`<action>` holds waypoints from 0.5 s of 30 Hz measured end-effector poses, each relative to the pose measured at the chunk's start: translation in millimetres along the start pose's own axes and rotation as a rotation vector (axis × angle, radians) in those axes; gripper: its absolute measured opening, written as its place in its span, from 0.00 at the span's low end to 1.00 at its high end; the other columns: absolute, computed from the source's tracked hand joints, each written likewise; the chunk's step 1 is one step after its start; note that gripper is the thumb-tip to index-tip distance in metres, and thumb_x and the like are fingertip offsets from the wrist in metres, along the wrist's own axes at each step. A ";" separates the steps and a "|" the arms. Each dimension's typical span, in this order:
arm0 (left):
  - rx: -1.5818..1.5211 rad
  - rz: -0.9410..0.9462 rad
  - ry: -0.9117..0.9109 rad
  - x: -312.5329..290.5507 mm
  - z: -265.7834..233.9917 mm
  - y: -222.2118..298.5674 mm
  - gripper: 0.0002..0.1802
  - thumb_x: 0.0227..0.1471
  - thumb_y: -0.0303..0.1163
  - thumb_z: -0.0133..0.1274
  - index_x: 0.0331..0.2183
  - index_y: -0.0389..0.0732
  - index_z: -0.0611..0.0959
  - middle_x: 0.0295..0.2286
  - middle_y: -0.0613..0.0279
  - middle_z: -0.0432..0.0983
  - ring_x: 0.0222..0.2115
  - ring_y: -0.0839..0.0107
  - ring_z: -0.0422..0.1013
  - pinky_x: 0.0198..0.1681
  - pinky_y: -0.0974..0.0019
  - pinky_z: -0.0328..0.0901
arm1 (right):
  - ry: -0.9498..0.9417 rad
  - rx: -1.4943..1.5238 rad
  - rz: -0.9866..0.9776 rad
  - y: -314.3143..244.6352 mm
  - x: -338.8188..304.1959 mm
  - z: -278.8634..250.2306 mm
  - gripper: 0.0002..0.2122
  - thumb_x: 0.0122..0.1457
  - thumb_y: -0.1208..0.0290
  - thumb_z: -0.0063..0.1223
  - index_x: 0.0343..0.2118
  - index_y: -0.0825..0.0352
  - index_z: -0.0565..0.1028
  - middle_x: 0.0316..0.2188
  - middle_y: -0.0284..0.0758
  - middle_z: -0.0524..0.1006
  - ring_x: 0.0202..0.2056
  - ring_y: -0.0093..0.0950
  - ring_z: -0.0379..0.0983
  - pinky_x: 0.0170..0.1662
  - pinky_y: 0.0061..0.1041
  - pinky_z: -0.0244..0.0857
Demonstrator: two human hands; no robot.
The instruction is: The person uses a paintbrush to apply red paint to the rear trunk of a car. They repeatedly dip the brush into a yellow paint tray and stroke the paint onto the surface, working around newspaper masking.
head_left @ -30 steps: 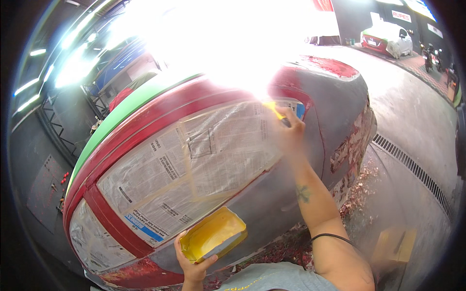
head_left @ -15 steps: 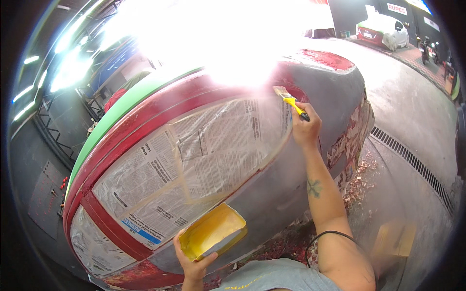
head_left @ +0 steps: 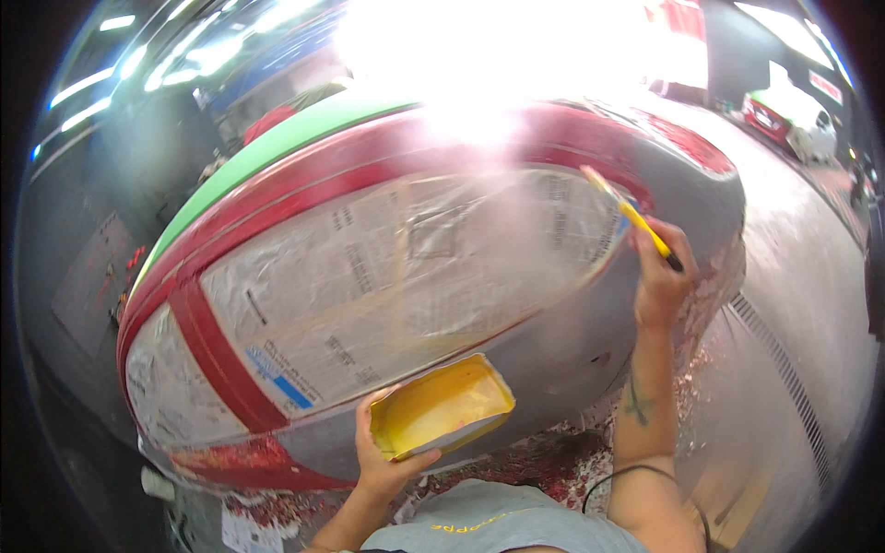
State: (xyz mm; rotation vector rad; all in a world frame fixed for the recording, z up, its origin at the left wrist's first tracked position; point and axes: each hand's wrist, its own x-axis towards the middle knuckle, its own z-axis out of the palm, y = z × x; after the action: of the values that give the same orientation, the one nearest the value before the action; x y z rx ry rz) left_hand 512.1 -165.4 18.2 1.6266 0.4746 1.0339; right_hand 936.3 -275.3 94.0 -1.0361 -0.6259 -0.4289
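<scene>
My right hand (head_left: 666, 281) is closed round the handle of a flat paintbrush (head_left: 650, 232), yellow with a black end. The brush points up and left, its bristles at the upper edge of the paper-masked car window (head_left: 479, 249), beside the red window frame (head_left: 608, 155). Blur hides whether they touch the surface. Low in the middle, my left hand (head_left: 392, 465) grips an open, box-shaped yellow container (head_left: 452, 410) at its left end, thumb along the near side. Its inside looks wet and yellowish. It is held in front of the car's grey side (head_left: 562, 359).
The car has red pillars (head_left: 217, 355) and a green roof (head_left: 267, 152). Paint flakes (head_left: 590, 461) litter the floor beneath. A floor drain grate (head_left: 788, 378) runs at the right, and a partly covered car (head_left: 788, 124) stands far right. Strong light washes out the top.
The whole view has shifted, so the car sits lower and further right. My right hand has moved the brush slightly along the window's upper edge. Both hands keep their hold.
</scene>
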 end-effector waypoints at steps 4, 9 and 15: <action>0.059 0.012 0.010 -5.9 -14.9 -8.5 0.61 0.33 0.26 0.85 0.67 0.39 0.67 0.63 0.55 0.72 0.63 0.63 0.70 0.69 0.55 0.65 | -0.311 0.353 0.127 -54.1 -68.7 -22.5 0.08 0.66 0.84 0.62 0.46 0.75 0.80 0.42 0.45 0.85 0.43 0.31 0.84 0.49 0.27 0.80; 0.066 -0.007 0.003 -13.4 -42.2 -7.8 0.60 0.35 0.27 0.84 0.67 0.40 0.67 0.63 0.55 0.71 0.63 0.63 0.70 0.69 0.56 0.64 | -0.402 0.296 0.234 -98.4 -141.3 -15.8 0.09 0.63 0.85 0.63 0.46 0.73 0.78 0.45 0.50 0.86 0.41 0.31 0.85 0.48 0.27 0.81; 0.123 0.090 -0.013 -12.4 -85.4 -3.9 0.59 0.38 0.26 0.83 0.68 0.40 0.67 0.64 0.54 0.69 0.65 0.62 0.69 0.69 0.56 0.64 | -0.363 0.360 0.215 -124.1 -192.5 21.7 0.13 0.67 0.76 0.69 0.49 0.72 0.77 0.45 0.49 0.86 0.43 0.30 0.85 0.48 0.26 0.81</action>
State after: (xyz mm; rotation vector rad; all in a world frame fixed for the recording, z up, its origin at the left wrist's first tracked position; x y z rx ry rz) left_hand 436.4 -124.4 11.7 1.7760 0.4678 1.0777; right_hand 711.3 -304.9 56.2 -0.8276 -0.8686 0.0662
